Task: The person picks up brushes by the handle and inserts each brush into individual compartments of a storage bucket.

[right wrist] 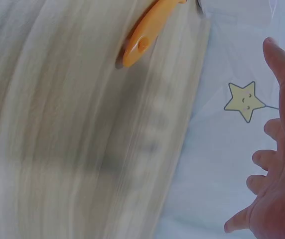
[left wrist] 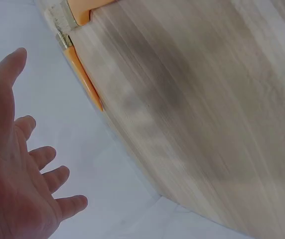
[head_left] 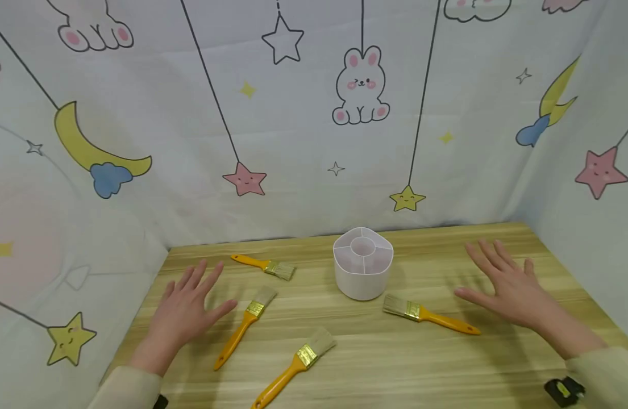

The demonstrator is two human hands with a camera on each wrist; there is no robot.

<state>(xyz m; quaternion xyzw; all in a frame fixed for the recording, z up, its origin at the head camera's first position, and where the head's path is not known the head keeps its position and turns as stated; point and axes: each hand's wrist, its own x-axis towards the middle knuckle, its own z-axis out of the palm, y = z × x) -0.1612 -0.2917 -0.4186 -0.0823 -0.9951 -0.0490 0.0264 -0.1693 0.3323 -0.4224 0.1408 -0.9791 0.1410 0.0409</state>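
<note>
My left hand (head_left: pixel 183 309) hovers over the left side of the table with fingers spread, holding nothing. Close to it lie a paintbrush (head_left: pixel 245 326) with an orange handle and, farther back, another paintbrush (head_left: pixel 262 265). A third paintbrush (head_left: pixel 295 366) lies nearer the front, bristles pointing away. On the right my right hand (head_left: pixel 513 287) is also spread above the wood, with nothing in it. Left of its thumb rests a paintbrush (head_left: pixel 431 316), its bristles toward a white round divided holder (head_left: pixel 364 278) at the back centre. The holder's compartments contain no brushes.
The wood-grain table (head_left: pixel 385 369) ends at a white cloth backdrop (head_left: pixel 303 130) printed with rabbits, stars and moons. Cloth also hangs along both sides. A small black device (head_left: pixel 564 392) sits by the right sleeve.
</note>
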